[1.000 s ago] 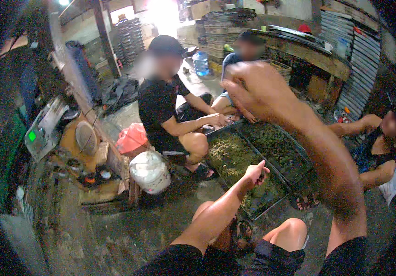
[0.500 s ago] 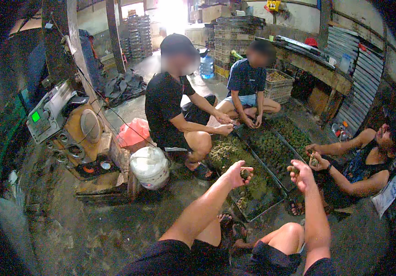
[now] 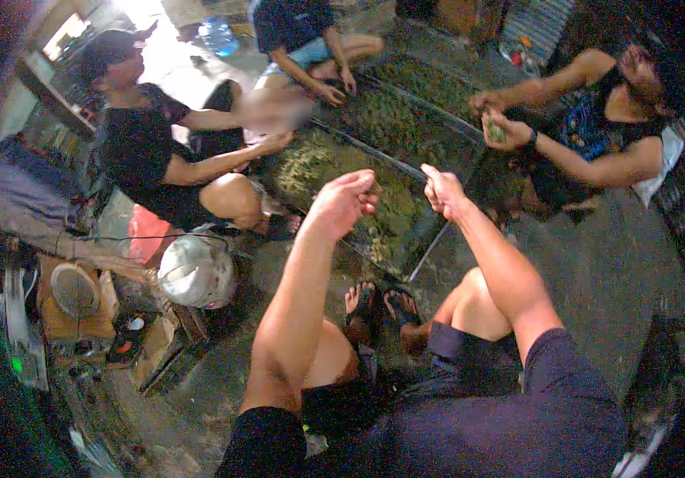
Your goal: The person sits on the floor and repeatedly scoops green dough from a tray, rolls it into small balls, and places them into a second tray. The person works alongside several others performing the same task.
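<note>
My left hand [image 3: 345,204] is raised over the near tray, its fingers curled round a small dark lump [image 3: 372,190] that shows only in part. To its right, my right hand [image 3: 443,193] is closed above the tray's edge. What it grips, if anything, is hidden by its fingers. Under both hands lies a shallow tray with a thin pale rim [image 3: 430,251], holding many greenish-brown lumps [image 3: 303,169]. Their kind is too blurred to name. A second tray of darker green lumps [image 3: 382,119] adjoins it on the far side.
Co-workers squat at the left [image 3: 139,135], at the far side [image 3: 295,32] and at the right [image 3: 597,135], with hands near the trays. A white round container [image 3: 197,271], a red plastic bag [image 3: 147,233] and a wooden speaker box [image 3: 76,299] stand at the left.
The view has tipped down and turned, so the trays and co-workers sit higher in it. My right fingers have closed further, hiding the lump seen there before.
</note>
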Demonstrator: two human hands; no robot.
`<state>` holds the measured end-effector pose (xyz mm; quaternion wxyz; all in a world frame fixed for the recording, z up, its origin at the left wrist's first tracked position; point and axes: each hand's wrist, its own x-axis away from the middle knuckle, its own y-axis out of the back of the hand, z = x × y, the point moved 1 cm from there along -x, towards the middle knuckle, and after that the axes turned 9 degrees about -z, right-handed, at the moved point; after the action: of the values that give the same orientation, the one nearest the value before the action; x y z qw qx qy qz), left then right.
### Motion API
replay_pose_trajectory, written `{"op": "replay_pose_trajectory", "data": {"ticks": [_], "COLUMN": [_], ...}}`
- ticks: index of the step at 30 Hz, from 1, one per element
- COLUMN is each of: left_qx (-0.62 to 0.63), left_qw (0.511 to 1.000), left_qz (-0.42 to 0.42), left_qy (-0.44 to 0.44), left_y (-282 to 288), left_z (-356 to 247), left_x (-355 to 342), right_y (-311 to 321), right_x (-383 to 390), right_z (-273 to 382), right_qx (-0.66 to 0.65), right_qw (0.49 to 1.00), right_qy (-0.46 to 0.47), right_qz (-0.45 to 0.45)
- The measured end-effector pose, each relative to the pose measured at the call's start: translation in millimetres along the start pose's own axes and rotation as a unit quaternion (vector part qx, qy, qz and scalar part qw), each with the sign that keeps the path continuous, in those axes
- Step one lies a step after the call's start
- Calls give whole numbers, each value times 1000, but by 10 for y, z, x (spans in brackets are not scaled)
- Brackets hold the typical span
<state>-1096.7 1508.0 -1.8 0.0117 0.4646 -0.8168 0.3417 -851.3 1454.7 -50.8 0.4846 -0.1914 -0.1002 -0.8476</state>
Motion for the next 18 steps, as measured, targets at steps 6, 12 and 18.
{"op": "replay_pose_trajectory", "data": {"ticks": [6,12,18], "left_qx": [46,58,-76], "left_qw": [994,992,996], "left_qz": [-85,-97,-16], "left_qy": [60,61,-38], "left_y": [180,253,132], "left_z": [47,119,311], "left_x": [-255,-473,-400], "right_y": [4,409,-52], "right_x": [-282,-648,205], "right_z": [-221,-67,171], "right_qx": [27,-196,57], "right_qw": [996,968,986], "right_qy": [-84,48,152], "right_qz": [30,-152,33]}}
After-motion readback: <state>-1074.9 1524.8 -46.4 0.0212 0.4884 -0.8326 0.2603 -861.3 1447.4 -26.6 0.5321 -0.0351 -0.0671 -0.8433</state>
